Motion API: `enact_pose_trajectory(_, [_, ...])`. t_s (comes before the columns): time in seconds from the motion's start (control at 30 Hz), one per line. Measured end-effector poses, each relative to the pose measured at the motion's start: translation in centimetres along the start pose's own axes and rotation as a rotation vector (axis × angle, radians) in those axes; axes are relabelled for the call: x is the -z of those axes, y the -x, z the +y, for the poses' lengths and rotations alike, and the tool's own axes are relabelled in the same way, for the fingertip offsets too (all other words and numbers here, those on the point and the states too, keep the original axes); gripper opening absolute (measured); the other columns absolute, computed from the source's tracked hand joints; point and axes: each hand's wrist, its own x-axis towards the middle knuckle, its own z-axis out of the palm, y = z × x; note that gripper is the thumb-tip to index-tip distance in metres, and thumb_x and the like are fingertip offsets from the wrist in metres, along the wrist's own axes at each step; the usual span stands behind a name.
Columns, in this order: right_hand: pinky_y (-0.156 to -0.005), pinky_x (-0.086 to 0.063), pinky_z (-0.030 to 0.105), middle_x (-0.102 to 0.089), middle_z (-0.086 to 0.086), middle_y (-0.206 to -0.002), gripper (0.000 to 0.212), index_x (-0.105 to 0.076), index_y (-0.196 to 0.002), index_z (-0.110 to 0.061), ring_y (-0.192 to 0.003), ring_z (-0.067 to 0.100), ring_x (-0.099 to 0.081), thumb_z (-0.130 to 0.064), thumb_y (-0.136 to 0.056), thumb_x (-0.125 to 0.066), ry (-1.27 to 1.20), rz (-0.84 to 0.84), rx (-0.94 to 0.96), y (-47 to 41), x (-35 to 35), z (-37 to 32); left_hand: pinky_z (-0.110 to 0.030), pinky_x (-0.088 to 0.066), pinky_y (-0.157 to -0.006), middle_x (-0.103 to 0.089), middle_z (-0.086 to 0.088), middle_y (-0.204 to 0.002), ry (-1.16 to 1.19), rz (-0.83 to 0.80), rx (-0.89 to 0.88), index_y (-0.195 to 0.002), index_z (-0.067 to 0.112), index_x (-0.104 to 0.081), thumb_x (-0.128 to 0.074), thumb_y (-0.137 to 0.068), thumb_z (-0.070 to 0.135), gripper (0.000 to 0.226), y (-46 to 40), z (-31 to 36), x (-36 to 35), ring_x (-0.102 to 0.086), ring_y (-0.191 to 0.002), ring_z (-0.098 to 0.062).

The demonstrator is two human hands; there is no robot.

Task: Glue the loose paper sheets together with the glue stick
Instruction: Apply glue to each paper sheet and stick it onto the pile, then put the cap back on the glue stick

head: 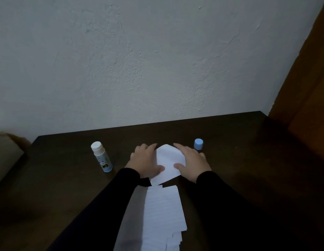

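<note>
- The left hand (145, 161) is lying flat on the left edge of a white paper sheet (169, 163), its fingers (148, 147) spread open and pressing down, gripping nothing.
- The right hand (192, 161) is pressing the sheet's right edge the same way, palm down, fingers extended.
- The sheet is resting on the dark desk (67, 187) between both hands.
- A stack of lined sheets (164, 211) is lying nearer the person, just below it.
- The glue stick (101, 156) is standing uncapped, left of the hands.
- Its blue cap (198, 144) is sitting right of the hands.
</note>
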Motion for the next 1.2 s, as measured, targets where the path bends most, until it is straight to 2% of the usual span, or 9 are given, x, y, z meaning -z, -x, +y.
enact_pose_trajectory(0.17, [-0.11,-0.03,0.029,-0.038,-0.009,-0.147,0.058,-0.033,-0.144,-0.041,-0.132,0.009,-0.037,-0.017,-0.096,-0.055,-0.541,0.094,0.113,2.3,1.7,-1.8,-0.026,-0.043,-0.085,-0.051,0.004,-0.103,0.266,0.324,-0.127,-0.11,0.02,-0.058,-0.056,-0.095,0.031,0.019,2.2,-1.2,1.5,-0.054,-0.099,-0.014])
enact_pose_trajectory(0.27, [-0.106,-0.041,0.033,-0.038,-0.008,-0.143,0.065,-0.029,-0.145,-0.041,-0.125,0.009,-0.042,-0.019,-0.093,-0.061,-0.708,0.126,0.149,3.9,2.1,-2.8,-0.033,-0.047,-0.09,-0.054,0.008,-0.104,0.354,0.36,-0.177,-0.113,0.027,-0.054,-0.052,-0.097,0.028,0.016,4.1,-1.6,3.6,-0.053,-0.099,-0.01])
enact_pose_trajectory(0.37, [-0.105,-0.044,0.039,-0.045,-0.003,-0.142,0.075,-0.027,-0.147,-0.035,-0.123,0.012,-0.048,-0.021,-0.087,-0.069,-0.745,0.058,0.073,5.6,1.1,-3.1,-0.043,-0.045,-0.099,-0.056,0.008,-0.113,0.329,0.187,-0.121,-0.117,0.032,-0.053,-0.055,-0.094,0.038,0.025,5.9,-2.7,4.5,-0.053,-0.108,-0.015])
enact_pose_trajectory(0.53, [-0.098,-0.044,0.033,-0.058,-0.01,-0.105,0.086,-0.019,-0.15,-0.035,-0.103,0.009,-0.055,-0.033,-0.083,-0.072,-0.284,-0.096,-0.06,8.3,-2.5,-2.9,-0.041,-0.037,-0.105,-0.044,0.002,-0.134,-0.056,-0.167,-0.007,-0.139,0.028,-0.041,-0.067,-0.074,0.067,0.08,9.9,-3.6,2.0,-0.045,-0.122,-0.018])
enact_pose_trajectory(0.63, [-0.107,-0.032,0.037,-0.047,-0.009,-0.129,0.076,-0.022,-0.148,-0.036,-0.124,0.014,-0.04,-0.045,-0.085,-0.065,-0.043,-0.02,-0.092,9.0,-4.2,-2.5,-0.047,-0.028,-0.108,-0.036,0.003,-0.143,-0.175,-0.159,-0.016,-0.144,0.03,-0.037,-0.067,-0.073,0.067,0.085,10.6,-4.4,0.5,-0.034,-0.131,-0.02])
enact_pose_trajectory(0.73, [-0.106,-0.029,0.036,-0.04,-0.007,-0.137,0.075,-0.026,-0.146,-0.037,-0.126,0.015,-0.036,-0.057,-0.083,-0.061,-0.041,0.049,-0.082,10.2,-4.8,-2.4,-0.049,-0.028,-0.105,-0.039,0.004,-0.142,-0.252,-0.138,-0.044,-0.142,0.031,-0.04,-0.067,-0.071,0.068,0.084,10.7,-4.7,0.1,-0.034,-0.13,-0.02])
enact_pose_trajectory(0.87, [-0.106,-0.021,0.04,-0.024,-0.009,-0.146,0.107,-0.016,-0.147,-0.043,-0.13,0.016,-0.024,-0.089,-0.058,-0.054,0.168,-0.157,0.024,12.6,-4.9,-2.6,-0.048,-0.03,-0.103,-0.038,0.0,-0.141,-0.25,-0.182,0.006,-0.145,0.034,-0.033,-0.066,-0.068,0.073,0.092,11.5,-4.6,-0.3,-0.037,-0.129,-0.023])
enact_pose_trajectory(1.0, [-0.113,-0.009,0.047,-0.005,-0.01,-0.156,0.116,-0.01,-0.149,-0.042,-0.139,0.021,-0.009,-0.085,-0.055,-0.063,0.274,-0.352,0.049,12.7,-3.7,-2.8,-0.047,-0.029,-0.104,-0.047,-0.001,-0.134,-0.271,-0.203,0.083,-0.139,0.029,-0.037,-0.064,-0.062,0.08,0.096,12.2,-4.2,-0.1,-0.041,-0.123,-0.023])
enact_pose_trajectory(1.2, [-0.115,-0.009,0.046,-0.005,-0.007,-0.158,0.117,-0.006,-0.15,-0.039,-0.141,0.022,-0.008,-0.08,-0.058,-0.066,0.213,-0.29,0.033,13.3,-4.1,-2.9,-0.031,-0.046,-0.092,-0.044,-0.001,-0.135,-0.121,-0.222,0.114,-0.138,0.022,-0.042,-0.066,-0.069,0.074,0.09,13.7,-3.4,0.3,-0.048,-0.114,-0.016])
